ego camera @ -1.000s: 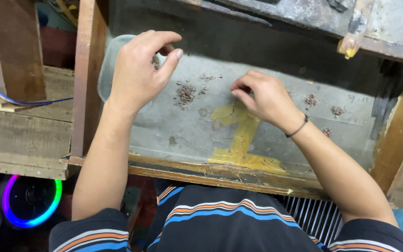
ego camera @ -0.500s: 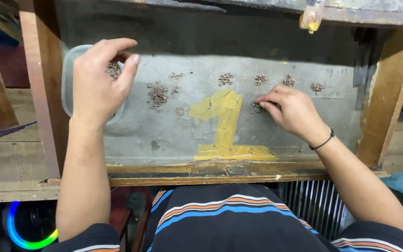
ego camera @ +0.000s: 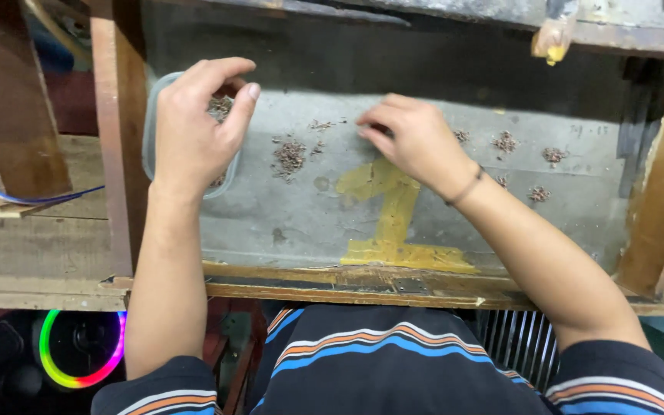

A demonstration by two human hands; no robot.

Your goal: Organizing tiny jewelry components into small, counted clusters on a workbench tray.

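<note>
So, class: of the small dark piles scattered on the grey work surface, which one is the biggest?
The pile between the two hands, just right of the left hand. It is broader and denser than the small clusters farther right.

- My left hand [ego camera: 194,131] curls over a clear plastic container [ego camera: 150,131] at the left edge of the grey work surface [ego camera: 286,223], fingers bent above small dark bits inside it.
- My right hand [ego camera: 416,142] rests on the surface, fingertips pinched together just beside a small pile of dark parts [ego camera: 290,156].
- More little piles [ego camera: 506,142] sit farther right.
- A yellow tape mark [ego camera: 393,223] lies below my right hand.
- A wooden frame [ego camera: 117,138] borders the surface.
</note>
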